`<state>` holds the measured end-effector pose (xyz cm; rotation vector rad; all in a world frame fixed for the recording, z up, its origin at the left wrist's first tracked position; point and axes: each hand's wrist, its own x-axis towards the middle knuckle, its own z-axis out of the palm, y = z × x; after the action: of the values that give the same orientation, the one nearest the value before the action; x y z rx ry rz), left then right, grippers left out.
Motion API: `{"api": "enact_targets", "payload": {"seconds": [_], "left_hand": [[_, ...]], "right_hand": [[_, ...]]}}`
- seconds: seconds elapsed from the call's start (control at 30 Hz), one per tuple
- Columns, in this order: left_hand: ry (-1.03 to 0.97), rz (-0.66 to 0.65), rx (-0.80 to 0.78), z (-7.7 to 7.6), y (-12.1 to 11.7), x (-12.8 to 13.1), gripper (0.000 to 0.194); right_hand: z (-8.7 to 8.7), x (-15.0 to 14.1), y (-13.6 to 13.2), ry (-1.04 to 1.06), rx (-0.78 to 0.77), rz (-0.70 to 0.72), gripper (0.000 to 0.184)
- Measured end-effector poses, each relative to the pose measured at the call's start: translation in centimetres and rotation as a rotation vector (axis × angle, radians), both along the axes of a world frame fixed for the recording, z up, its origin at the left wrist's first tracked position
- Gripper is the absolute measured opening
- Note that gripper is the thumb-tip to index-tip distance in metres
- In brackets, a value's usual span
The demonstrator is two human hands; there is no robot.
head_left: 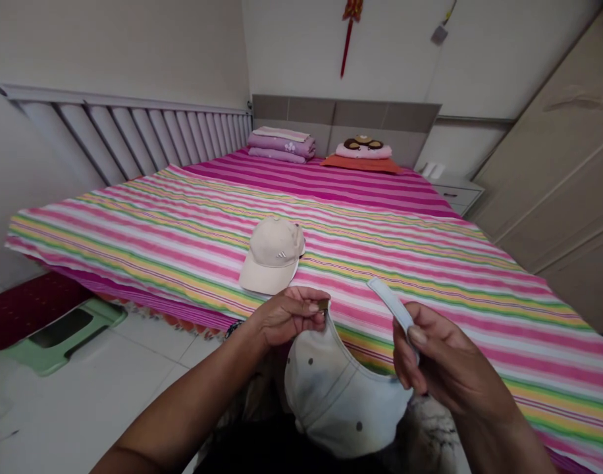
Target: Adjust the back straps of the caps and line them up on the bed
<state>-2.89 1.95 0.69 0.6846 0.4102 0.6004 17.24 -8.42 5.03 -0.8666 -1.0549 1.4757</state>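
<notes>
Cap [348,401], pale and unfastened at the back, hangs just below our hands: our left hand [294,316] pinches its brownish clasp [323,305], our right hand [442,352] its strap [389,301] (thumb on top). We expect light, soft cloth, best gripped by those ends.

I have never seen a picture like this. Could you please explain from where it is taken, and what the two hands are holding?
There is no machine: these are a person's bare hands, pictured by one camera on that person's head, looking forward and down. The left hand pinches a small brownish clasp at the edge of a pale cap; the right hand grips a pale strap. Beyond them, a beige cap lies on a striped sheet, with folded purple bedding near the headboard.
</notes>
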Motion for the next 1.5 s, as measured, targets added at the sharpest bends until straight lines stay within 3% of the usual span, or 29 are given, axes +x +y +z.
{"api": "enact_targets", "payload": {"seconds": [0.1,0.23,0.37,0.5,0.7,1.0,1.13,1.37,1.5], "left_hand": [[-0.025,-0.029,0.026,1.1,-0.2,-0.1,0.029],[-0.068,-0.009,0.124,3.8,-1.0,-0.3,0.026],[-0.070,0.026,0.230,6.0,-1.9,-0.3,0.029],[-0.015,0.082,0.237,5.9,-2.3,-0.2,0.030],[-0.017,0.067,0.299,5.5,-2.6,0.0,0.025],[0.025,0.073,0.460,5.2,-2.8,0.3,0.022],[0.141,0.120,0.628,5.7,-3.2,0.3,0.023],[0.328,0.257,1.156,6.8,-3.8,0.2,0.021],[0.332,0.269,1.238,6.9,-3.7,0.3,0.021]], "right_hand": [[0.6,0.2,0.8,-0.053,0.003,-0.036,0.017],[2.6,-0.1,1.3,-0.120,0.041,-0.118,0.019],[3.9,-0.7,1.4,-0.252,0.015,-0.075,0.029],[3.4,-1.5,1.6,-0.314,-0.031,-0.099,0.030],[2.6,-1.9,1.6,-0.280,0.038,-0.173,0.028],[3.0,-1.3,1.3,-0.416,0.034,-0.124,0.030],[3.5,-0.9,1.1,-0.471,0.029,-0.081,0.030],[4.2,-0.7,1.1,-0.565,0.081,-0.062,0.030],[4.1,-0.7,1.3,-0.553,0.081,-0.060,0.031]]}}
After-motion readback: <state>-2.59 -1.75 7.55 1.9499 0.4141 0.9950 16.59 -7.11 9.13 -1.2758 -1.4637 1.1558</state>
